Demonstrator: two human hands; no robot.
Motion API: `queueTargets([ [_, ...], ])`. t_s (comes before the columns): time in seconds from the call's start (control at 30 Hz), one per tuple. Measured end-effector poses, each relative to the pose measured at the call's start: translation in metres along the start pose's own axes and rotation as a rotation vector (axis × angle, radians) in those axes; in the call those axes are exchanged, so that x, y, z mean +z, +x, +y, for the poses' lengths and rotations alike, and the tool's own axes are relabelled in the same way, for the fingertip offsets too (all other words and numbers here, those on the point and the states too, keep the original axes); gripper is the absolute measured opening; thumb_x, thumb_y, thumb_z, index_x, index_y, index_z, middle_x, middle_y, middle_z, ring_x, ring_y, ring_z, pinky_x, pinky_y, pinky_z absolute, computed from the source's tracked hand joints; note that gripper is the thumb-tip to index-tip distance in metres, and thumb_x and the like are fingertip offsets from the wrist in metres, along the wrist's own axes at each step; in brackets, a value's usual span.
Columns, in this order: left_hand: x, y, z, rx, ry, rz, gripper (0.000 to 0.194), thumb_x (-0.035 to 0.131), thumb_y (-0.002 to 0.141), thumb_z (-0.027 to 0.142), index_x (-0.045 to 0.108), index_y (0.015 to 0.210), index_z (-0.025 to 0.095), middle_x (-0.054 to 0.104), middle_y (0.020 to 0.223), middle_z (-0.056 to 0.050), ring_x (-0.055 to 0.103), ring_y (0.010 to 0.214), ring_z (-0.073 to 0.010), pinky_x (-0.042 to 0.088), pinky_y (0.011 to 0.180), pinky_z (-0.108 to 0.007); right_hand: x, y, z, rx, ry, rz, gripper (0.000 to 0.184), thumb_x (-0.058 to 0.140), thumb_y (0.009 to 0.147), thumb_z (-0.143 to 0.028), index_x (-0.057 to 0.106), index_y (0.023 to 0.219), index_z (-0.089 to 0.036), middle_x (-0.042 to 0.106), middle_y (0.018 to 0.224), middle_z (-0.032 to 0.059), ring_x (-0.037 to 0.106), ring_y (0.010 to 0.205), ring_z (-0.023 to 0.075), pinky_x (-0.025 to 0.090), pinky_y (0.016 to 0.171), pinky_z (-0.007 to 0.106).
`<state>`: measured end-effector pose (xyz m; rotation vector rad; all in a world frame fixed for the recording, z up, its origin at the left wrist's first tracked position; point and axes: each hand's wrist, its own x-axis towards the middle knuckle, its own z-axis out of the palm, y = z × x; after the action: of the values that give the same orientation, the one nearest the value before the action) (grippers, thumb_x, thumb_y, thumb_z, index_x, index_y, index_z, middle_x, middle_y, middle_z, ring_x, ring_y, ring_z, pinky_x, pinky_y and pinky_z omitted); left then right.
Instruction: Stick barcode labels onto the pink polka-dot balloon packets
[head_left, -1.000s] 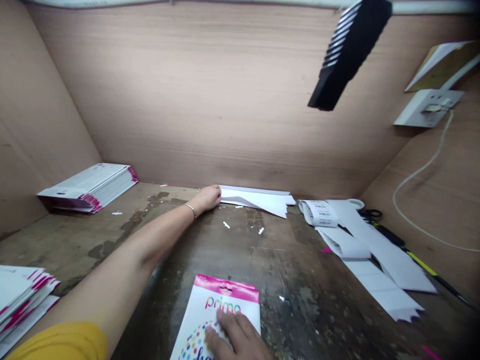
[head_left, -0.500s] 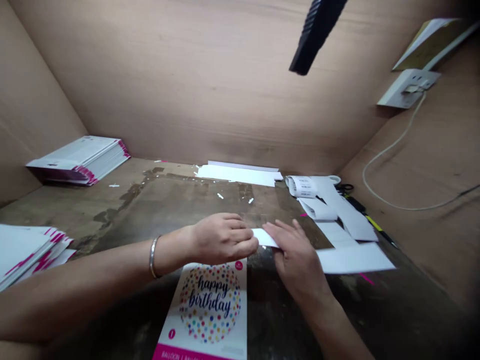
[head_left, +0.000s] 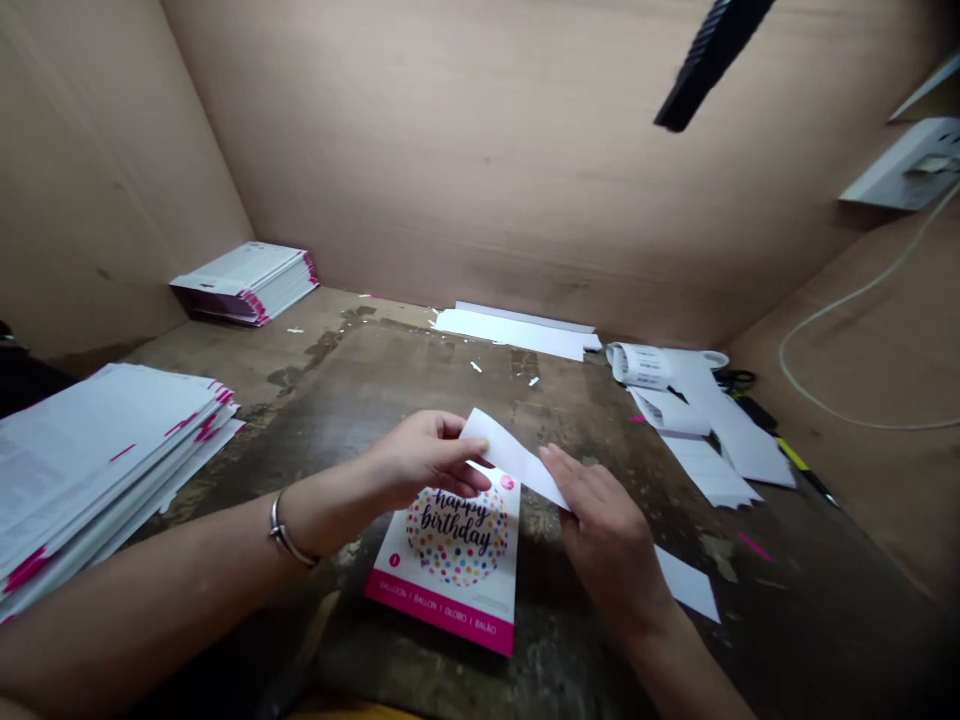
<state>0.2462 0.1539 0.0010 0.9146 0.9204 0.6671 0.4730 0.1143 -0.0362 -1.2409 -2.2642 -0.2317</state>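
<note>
1. The left hand (head_left: pixel 427 455), with a metal bangle (head_left: pixel 289 540) on its wrist, holds one end of a white paper strip (head_left: pixel 514 460). Its grip is clamped on the strip, with the fingers and thumb closed together.
2. The right hand (head_left: pixel 607 530) is at the strip's other end, with its fingers (head_left: pixel 559 465) lying across the paper. The thumb is hidden, so I cannot tell whether this grip is clamped or only resting.
3. The strip is lifted off the desk (head_left: pixel 390 345) and slants between the two hands, just above a balloon card (head_left: pixel 457 560). It is not touching the card. The card lies flat, with pink bands and "happy birthday" inside a ring of coloured dots.
4. A white paper piece (head_left: pixel 686 585) shows beyond the right hand. I cannot tell if it belongs to the same strip.
5. A big stack of cards (head_left: pixel 97 470) lies near the left forearm, and a smaller stack (head_left: pixel 244 283) sits by the far corner.
6. Loose white sheets (head_left: pixel 517 333) lie against the back wall.
7. On the right are a curled roll of labels (head_left: pixel 639 365), long label sheets (head_left: pixel 712 470), scissors (head_left: pixel 735 379) and a pen (head_left: pixel 799 465).
8. A wall socket (head_left: pixel 907 165) with a white cable (head_left: pixel 847 330) is at the upper right.
</note>
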Motion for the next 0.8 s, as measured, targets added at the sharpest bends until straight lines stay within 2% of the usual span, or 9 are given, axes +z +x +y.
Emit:
queueTargets([
  [0.07, 0.000, 0.000, -0.002, 0.036, 0.033, 0.066, 0.021, 0.069, 0.073, 0.026, 0.060, 0.082, 0.009, 0.066, 0.068, -0.005, 0.063, 0.056, -0.0104, 0.051, 0.054, -0.021, 0.000, -0.003, 0.000, 0.049, 0.072, -0.080, 0.045, 0.045, 0.088, -0.019, 0.042, 0.132, -0.016, 0.055, 0.126, 0.0119, 0.054, 0.108, 0.0250, 0.044, 0.091, 0.042],
  [0.17, 0.002, -0.001, -0.006, 0.083, 0.080, 0.124, 0.015, 0.064, 0.076, 0.023, 0.058, 0.073, 0.010, 0.064, 0.060, -0.002, 0.061, 0.051, -0.0094, 0.050, 0.052, -0.021, -0.005, -0.001, 0.002, 0.197, 0.266, -0.171, 0.058, 0.053, 0.085, -0.042, 0.036, 0.135, -0.018, 0.054, 0.125, 0.0126, 0.051, 0.110, 0.0250, 0.045, 0.090, 0.039],
  [0.33, 0.011, -0.004, -0.013, 0.188, 0.158, 0.084, 0.021, 0.065, 0.074, 0.027, 0.056, 0.064, 0.011, 0.059, 0.054, 0.000, 0.058, 0.050, -0.0084, 0.050, 0.053, -0.021, -0.009, 0.026, 0.001, 0.270, 0.527, -0.215, 0.038, 0.054, 0.084, -0.040, 0.054, 0.117, -0.021, 0.055, 0.120, 0.0089, 0.047, 0.114, 0.0231, 0.037, 0.097, 0.038],
  [0.43, 0.012, -0.004, -0.016, 0.236, 0.193, 0.030, 0.025, 0.064, 0.074, 0.033, 0.055, 0.064, 0.012, 0.059, 0.056, 0.000, 0.058, 0.052, -0.0090, 0.049, 0.053, -0.021, -0.004, 0.041, -0.006, 0.365, 0.842, -0.334, 0.023, 0.054, 0.084, -0.038, 0.062, 0.088, -0.017, 0.062, 0.085, 0.0042, 0.057, 0.082, 0.0185, 0.045, 0.074, 0.029],
  [0.5, 0.011, -0.004, -0.015, 0.237, 0.218, 0.031, 0.025, 0.063, 0.076, 0.035, 0.055, 0.067, 0.013, 0.060, 0.058, 0.000, 0.059, 0.055, -0.0103, 0.049, 0.053, -0.022, 0.000, 0.046, -0.010, 0.423, 0.969, -0.385, 0.026, 0.052, 0.085, -0.039, 0.058, 0.075, -0.016, 0.056, 0.067, 0.0000, 0.052, 0.062, 0.0135, 0.042, 0.058, 0.024],
  [0.6, 0.007, -0.008, -0.010, 0.238, 0.249, 0.112, 0.026, 0.056, 0.081, 0.038, 0.052, 0.072, 0.014, 0.059, 0.061, 0.000, 0.059, 0.056, -0.0113, 0.049, 0.054, -0.024, 0.004, 0.046, -0.016, 0.468, 1.013, -0.402, 0.030, 0.051, 0.085, -0.042, 0.058, 0.074, -0.014, 0.054, 0.066, -0.0004, 0.047, 0.058, 0.0114, 0.038, 0.052, 0.022],
  [0.67, 0.003, -0.016, -0.007, 0.305, 0.355, 0.187, 0.026, 0.050, 0.085, 0.037, 0.051, 0.071, 0.015, 0.059, 0.062, 0.000, 0.058, 0.058, -0.0115, 0.049, 0.057, -0.025, 0.002, 0.047, -0.016, 0.517, 1.006, -0.442, 0.034, 0.049, 0.086, -0.044, 0.058, 0.073, -0.014, 0.054, 0.065, -0.0001, 0.045, 0.055, 0.0110, 0.035, 0.049, 0.021],
  [0.73, -0.004, -0.029, -0.009, 0.437, 0.597, 0.252, 0.023, 0.048, 0.087, 0.034, 0.055, 0.078, 0.014, 0.062, 0.072, -0.003, 0.058, 0.068, -0.0133, 0.049, 0.066, -0.029, -0.004, 0.048, -0.011, 0.552, 0.858, -0.433, 0.035, 0.047, 0.086, -0.045, 0.057, 0.070, -0.015, 0.051, 0.061, -0.0009, 0.043, 0.053, 0.0111, 0.032, 0.047, 0.022],
  [0.8, -0.011, -0.044, -0.016, 0.570, 0.887, 0.306, 0.022, 0.049, 0.087, 0.032, 0.057, 0.097, 0.014, 0.063, 0.091, -0.006, 0.057, 0.086, -0.0171, 0.047, 0.079, -0.034, -0.010, 0.049, -0.001, 0.566, 0.646, -0.377, 0.033, 0.046, 0.087, -0.044, 0.054, 0.067, -0.017, 0.049, 0.060, -0.0019, 0.043, 0.055, 0.0119, 0.032, 0.049, 0.022],
])
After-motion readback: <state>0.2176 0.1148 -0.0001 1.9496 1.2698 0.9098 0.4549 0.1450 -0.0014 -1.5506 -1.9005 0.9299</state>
